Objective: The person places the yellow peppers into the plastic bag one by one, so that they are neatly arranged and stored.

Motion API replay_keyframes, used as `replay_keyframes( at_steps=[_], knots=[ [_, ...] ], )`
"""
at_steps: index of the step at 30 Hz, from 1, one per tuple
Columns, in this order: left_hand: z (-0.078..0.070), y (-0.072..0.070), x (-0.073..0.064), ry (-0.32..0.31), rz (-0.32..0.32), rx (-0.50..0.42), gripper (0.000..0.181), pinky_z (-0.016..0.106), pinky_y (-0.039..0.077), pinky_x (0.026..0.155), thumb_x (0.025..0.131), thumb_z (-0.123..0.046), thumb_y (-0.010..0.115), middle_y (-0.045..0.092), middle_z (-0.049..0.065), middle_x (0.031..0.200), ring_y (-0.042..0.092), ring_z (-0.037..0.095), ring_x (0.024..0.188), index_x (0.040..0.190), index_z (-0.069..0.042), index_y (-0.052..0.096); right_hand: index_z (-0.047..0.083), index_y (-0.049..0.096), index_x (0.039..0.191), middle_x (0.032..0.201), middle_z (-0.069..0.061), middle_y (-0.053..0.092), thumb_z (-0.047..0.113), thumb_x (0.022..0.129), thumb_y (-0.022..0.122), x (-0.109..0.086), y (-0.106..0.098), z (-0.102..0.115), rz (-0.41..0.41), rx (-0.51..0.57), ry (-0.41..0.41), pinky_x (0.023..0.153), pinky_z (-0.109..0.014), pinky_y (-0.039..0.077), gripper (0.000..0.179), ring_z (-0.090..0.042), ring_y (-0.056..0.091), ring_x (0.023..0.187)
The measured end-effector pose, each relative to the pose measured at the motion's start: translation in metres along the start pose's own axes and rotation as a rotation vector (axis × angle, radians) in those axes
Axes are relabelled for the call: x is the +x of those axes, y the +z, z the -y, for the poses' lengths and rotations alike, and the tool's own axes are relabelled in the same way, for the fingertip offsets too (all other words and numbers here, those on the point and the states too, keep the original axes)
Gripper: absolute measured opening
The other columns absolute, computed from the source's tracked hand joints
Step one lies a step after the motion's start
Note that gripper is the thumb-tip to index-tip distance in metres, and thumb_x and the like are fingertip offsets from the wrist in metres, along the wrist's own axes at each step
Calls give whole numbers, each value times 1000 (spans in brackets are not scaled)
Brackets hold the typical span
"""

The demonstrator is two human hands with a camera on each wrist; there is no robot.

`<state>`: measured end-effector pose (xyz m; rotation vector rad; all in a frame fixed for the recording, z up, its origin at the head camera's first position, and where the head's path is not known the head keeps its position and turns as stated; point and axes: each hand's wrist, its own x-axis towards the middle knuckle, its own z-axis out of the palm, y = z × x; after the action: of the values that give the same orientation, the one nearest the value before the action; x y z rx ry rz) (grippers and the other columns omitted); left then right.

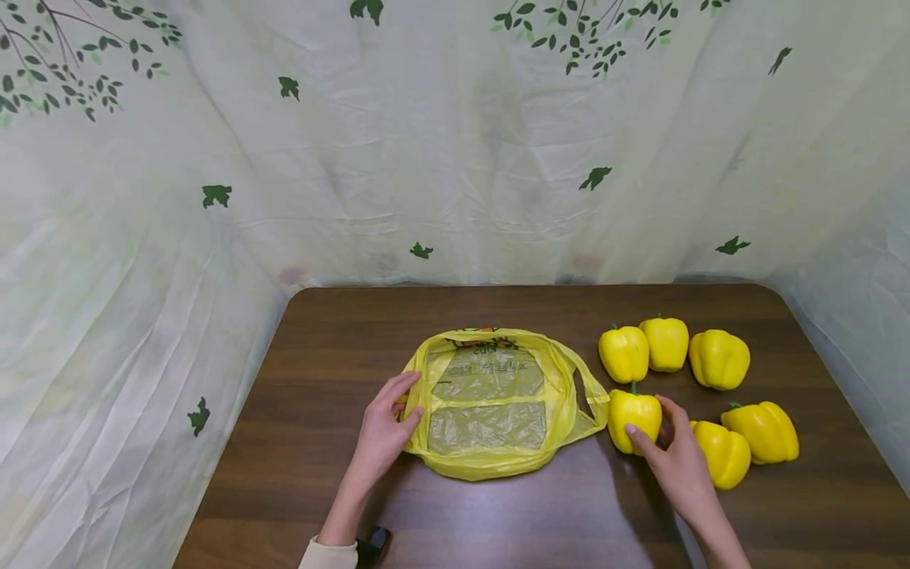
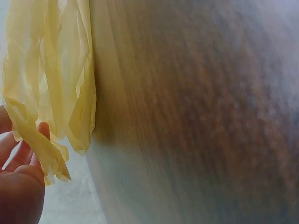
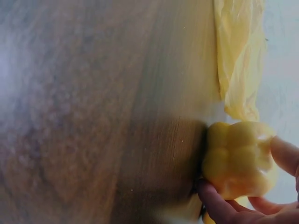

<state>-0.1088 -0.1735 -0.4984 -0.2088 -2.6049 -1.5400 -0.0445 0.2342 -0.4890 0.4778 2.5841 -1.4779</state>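
Observation:
A yellow plastic bag (image 1: 486, 427) lies on the table with its mouth spread wide and see-through panels showing inside. At its left side my left hand (image 1: 387, 419) holds the rim between thumb and fingers; in the left wrist view the bag's handle (image 2: 39, 149) hangs among the fingers. My right hand (image 1: 678, 458) grips a yellow bell pepper (image 1: 633, 415), thumb on its near side and fingers round its right side. That pepper is upright, stem up, right beside the bag's right handle (image 1: 593, 403). In the right wrist view the lobed bottom of the pepper (image 3: 240, 158) faces the camera.
Behind the held pepper stand three more yellow bell peppers (image 1: 668, 345). Another pepper (image 1: 723, 454) lies just right of my right hand, touching a tilted one (image 1: 764, 433). A leaf-printed cloth (image 1: 455, 158) hangs along the back and sides of the brown wooden table (image 1: 341, 332).

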Motion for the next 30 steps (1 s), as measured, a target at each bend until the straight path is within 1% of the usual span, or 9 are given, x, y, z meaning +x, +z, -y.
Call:
replay_keyframes(
  at_steps=[3, 6, 10, 16, 21, 24, 26, 28, 30],
  knots=[
    [0, 0, 0, 1, -2, -8, 50, 37, 51, 87, 81, 8, 72, 59, 4, 130, 54, 19, 119, 129, -3, 63, -2, 17, 152, 153, -32, 22, 37, 96, 62, -2, 0, -2, -23, 20, -11, 101, -59, 37, 82, -51, 35, 133],
    [0, 0, -1, 4, -3, -17, 50, 38, 51, 87, 81, 9, 72, 59, 5, 130, 55, 20, 119, 129, -2, 63, -1, 19, 152, 153, -32, 23, 39, 96, 61, -2, 1, -3, -38, 32, -10, 100, -59, 37, 81, -52, 37, 131],
    [0, 0, -1, 3, 0, -20, 50, 38, 51, 88, 81, 9, 72, 58, 5, 130, 54, 20, 119, 130, -2, 63, 0, 22, 152, 153, -30, 25, 41, 95, 62, -2, 2, -3, -60, 38, 8, 101, -59, 37, 81, -51, 38, 130],
    [0, 0, -2, 6, 1, -23, 52, 41, 51, 88, 80, 9, 73, 58, 5, 132, 54, 22, 120, 130, -3, 63, 1, 27, 151, 152, -28, 29, 41, 94, 64, -5, 2, -1, -113, 41, 34, 99, -60, 39, 79, -50, 42, 127],
    [1, 1, -2, 0, 6, -21, 53, 42, 50, 90, 80, 9, 73, 57, 6, 133, 53, 22, 121, 130, -4, 63, 4, 32, 149, 151, -25, 34, 40, 91, 68, -9, 0, 2, -165, 49, 23, 97, -59, 41, 77, -48, 45, 125],
    [1, 1, -2, -6, 7, -24, 53, 43, 50, 91, 80, 8, 73, 57, 6, 133, 53, 22, 122, 130, -5, 63, 6, 35, 148, 149, -23, 37, 41, 90, 70, -10, -1, 4, -193, 39, 19, 94, -57, 44, 76, -46, 48, 123],
    [2, 1, -2, -12, 9, -32, 53, 43, 50, 91, 80, 8, 73, 57, 6, 133, 53, 22, 122, 130, -6, 63, 7, 37, 147, 148, -21, 40, 41, 89, 71, -11, -2, 5, -206, 31, 16, 91, -49, 49, 75, -45, 50, 122],
    [2, 0, -1, -20, 9, -40, 52, 43, 50, 91, 81, 8, 73, 57, 6, 133, 53, 22, 122, 130, -6, 63, 8, 39, 146, 147, -20, 41, 40, 88, 72, -12, -3, 6, -215, 31, 8, 83, -34, 54, 74, -44, 51, 121],
    [2, 0, -1, -31, 7, -56, 52, 44, 49, 92, 81, 8, 73, 56, 7, 134, 53, 23, 122, 130, -5, 63, 8, 40, 146, 146, -19, 42, 39, 88, 73, -12, -4, 8, -219, 45, -4, 74, -19, 51, 73, -43, 52, 120]
  ],
)
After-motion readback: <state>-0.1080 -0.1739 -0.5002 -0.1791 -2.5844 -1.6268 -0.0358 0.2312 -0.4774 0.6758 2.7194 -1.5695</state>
